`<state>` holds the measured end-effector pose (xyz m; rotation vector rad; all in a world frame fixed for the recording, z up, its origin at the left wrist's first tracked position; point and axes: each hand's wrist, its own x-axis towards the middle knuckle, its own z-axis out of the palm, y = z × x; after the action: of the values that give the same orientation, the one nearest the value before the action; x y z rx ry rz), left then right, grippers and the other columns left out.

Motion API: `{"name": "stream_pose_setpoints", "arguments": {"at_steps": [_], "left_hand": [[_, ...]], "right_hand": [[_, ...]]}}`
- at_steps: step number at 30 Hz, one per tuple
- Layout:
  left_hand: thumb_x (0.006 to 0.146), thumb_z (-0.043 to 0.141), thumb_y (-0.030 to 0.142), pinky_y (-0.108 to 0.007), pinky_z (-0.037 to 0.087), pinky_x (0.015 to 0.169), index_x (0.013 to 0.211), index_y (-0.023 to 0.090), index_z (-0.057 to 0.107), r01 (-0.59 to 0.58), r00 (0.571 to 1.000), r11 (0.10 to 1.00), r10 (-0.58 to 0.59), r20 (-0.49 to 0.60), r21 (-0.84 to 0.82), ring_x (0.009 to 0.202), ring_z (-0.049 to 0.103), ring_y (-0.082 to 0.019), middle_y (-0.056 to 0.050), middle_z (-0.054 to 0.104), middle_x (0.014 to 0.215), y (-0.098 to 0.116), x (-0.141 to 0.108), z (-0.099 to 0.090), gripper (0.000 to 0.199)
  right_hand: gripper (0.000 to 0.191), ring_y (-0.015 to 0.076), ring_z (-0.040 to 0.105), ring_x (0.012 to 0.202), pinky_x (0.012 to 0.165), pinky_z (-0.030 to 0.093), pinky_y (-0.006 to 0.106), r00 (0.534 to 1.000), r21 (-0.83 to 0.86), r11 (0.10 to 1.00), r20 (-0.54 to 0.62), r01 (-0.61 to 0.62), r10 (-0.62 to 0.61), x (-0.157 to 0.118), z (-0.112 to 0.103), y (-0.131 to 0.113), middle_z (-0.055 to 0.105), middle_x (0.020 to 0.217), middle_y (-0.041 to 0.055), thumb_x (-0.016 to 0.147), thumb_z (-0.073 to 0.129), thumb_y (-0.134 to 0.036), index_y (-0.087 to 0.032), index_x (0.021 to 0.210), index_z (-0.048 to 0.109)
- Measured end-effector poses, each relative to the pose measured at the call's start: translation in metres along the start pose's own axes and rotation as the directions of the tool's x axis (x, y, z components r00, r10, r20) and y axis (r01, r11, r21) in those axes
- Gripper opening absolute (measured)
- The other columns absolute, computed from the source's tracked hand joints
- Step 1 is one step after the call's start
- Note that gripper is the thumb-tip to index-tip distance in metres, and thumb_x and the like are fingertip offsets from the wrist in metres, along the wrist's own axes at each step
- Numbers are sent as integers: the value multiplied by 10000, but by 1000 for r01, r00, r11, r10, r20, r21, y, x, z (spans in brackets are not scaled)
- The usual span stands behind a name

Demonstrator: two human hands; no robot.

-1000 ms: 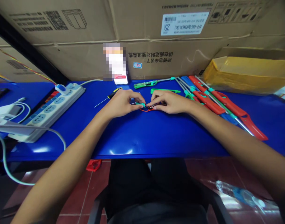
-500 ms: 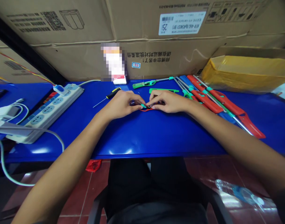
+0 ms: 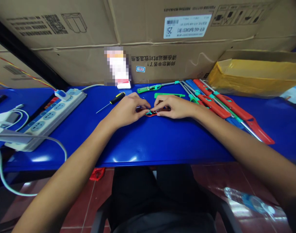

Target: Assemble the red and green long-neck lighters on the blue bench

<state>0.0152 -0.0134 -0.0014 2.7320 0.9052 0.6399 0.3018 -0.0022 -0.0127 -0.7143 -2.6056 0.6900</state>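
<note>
Both hands meet over the blue table on a red stick lighter whose casing is opened. Small green and dark inner parts and a thin wire show between the fingers. My left hand pinches its left end, with fingers closed. My right hand grips the right part, its fingertips on the inside; much of the lighter is hidden by the fingers. Just behind my right hand lies a green casing half. An opened green stick lighter is farther back. A black-and-yellow screwdriver lies beside my left hand.
Several red, green and blue stick lighters are piled at the right, before a yellow-taped carton. A phone leans on the large cardboard box. At the left are a power strip and cables. A plastic bottle lies on the floor.
The fingers have shifted slightly on the red lighter, showing more of its green part and its right end. The whole view has moved a little; both hands keep their hold.
</note>
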Motion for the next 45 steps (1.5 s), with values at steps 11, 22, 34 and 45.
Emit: {"name": "stream_pose_setpoints", "arguments": {"at_steps": [11, 22, 34, 45], "left_hand": [[1102, 626, 327, -435, 500, 973, 1159, 247, 845, -76, 995, 990, 66, 80, 120, 987, 709, -262, -61, 840, 999, 8, 1, -2, 240], [1008, 709, 265, -382, 586, 952, 1166, 262, 883, 7, 998, 1000, -6, 65, -15, 986, 783, -239, -50, 884, 1079, -1, -1, -6, 235], [1000, 762, 311, -349, 544, 819, 1000, 260, 885, 5, 999, 1000, -4, 49, -14, 851, 756, -210, -32, 860, 923, 4, -1, -6, 132], [986, 743, 327, -345, 574, 834, 1005, 258, 888, 9, 999, 996, -5, 40, -86, 872, 770, -206, -37, 867, 935, 5, 0, -5, 162]], "right_hand": [[294, 222, 673, 995, 898, 540, 383, 1000, 16, 1000, -7, -10, 10, 0, 1, -1, 736, 1172, 84, 1023, 730, -241, -238, 1276, 882], [312, 213, 667, 976, 897, 534, 386, 999, 45, 998, -17, -34, 35, -1, -1, -1, 776, 1180, 57, 1005, 787, -247, -304, 1296, 885], [300, 208, 673, 981, 884, 529, 379, 999, 36, 999, -13, -40, 41, 0, -1, -1, 776, 1182, 55, 1009, 788, -239, -292, 1285, 892], [290, 225, 672, 969, 912, 531, 413, 999, 49, 998, -20, -42, 43, 0, -2, -2, 789, 1184, 65, 1011, 789, -267, -290, 1282, 889]]}}
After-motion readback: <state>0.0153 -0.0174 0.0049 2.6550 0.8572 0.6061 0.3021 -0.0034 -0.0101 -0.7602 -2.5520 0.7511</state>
